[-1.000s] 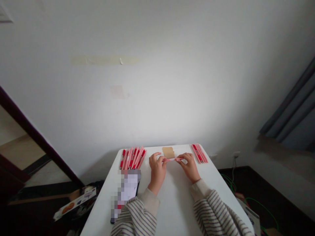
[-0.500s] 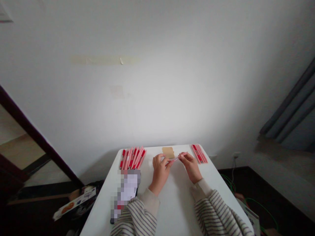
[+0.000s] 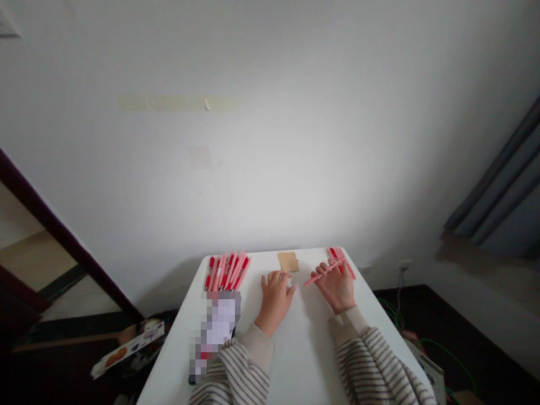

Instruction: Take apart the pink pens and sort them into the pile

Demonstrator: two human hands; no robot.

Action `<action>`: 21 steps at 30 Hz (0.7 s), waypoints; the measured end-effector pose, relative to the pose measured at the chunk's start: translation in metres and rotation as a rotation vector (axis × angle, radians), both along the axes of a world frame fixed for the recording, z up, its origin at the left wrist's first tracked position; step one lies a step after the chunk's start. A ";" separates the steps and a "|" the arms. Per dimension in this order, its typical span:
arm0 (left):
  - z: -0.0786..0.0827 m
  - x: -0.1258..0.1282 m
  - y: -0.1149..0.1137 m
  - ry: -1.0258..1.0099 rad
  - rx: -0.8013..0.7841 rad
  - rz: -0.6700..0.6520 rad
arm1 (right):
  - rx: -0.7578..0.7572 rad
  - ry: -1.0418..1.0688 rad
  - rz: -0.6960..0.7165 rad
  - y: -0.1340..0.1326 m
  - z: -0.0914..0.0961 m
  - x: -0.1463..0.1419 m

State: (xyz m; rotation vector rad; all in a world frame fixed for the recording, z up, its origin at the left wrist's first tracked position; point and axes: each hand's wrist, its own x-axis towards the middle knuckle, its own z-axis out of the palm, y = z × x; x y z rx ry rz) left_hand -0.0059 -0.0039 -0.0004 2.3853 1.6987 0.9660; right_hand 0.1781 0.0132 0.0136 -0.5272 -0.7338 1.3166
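Observation:
A slim pink pen (image 3: 317,277) lies across the fingers of my right hand (image 3: 338,289), which is turned partly palm up and grips it between thumb and fingers. Behind that hand, at the table's far right corner, is a small row of pink and red pens (image 3: 346,264), partly covered by the fingers. My left hand (image 3: 276,295) rests over the white table (image 3: 291,360), fingers apart and holding nothing. Just beyond its fingertips is a tan square pad (image 3: 288,261). A larger pile of pink and red pens (image 3: 228,271) lies at the far left corner.
A phone-like object (image 3: 217,332), blurred by pixels, lies on the left side of the table beside my left sleeve. The wall (image 3: 287,169) stands right behind the table. Green cables (image 3: 392,312) and a socket (image 3: 405,265) are at the right.
My left hand has let go of the pen and its fingers have spread. My right hand has moved right with the pen, turning over toward the row of pens.

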 end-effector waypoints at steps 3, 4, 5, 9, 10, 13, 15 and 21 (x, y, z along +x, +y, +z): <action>-0.001 -0.001 -0.002 0.041 -0.036 0.022 | 0.030 -0.068 -0.028 -0.001 0.000 0.001; -0.001 -0.002 -0.002 0.048 -0.037 0.024 | 0.031 -0.070 -0.037 -0.001 0.000 0.000; -0.001 -0.002 -0.002 0.052 -0.036 0.025 | 0.028 -0.060 -0.044 -0.001 0.000 0.000; -0.001 -0.002 -0.003 0.055 -0.036 0.021 | 0.017 -0.016 -0.054 -0.001 0.003 -0.001; -0.001 -0.002 -0.003 0.055 -0.037 0.020 | 0.015 -0.005 -0.049 -0.001 0.003 -0.001; 0.000 -0.002 -0.003 0.057 -0.036 0.022 | 0.002 0.000 -0.041 -0.002 0.005 -0.002; 0.000 -0.001 -0.004 0.063 -0.032 0.022 | -0.003 -0.034 -0.043 -0.002 0.005 -0.002; -0.001 -0.001 -0.003 0.078 -0.046 0.025 | 0.019 -0.073 -0.051 0.000 0.001 -0.002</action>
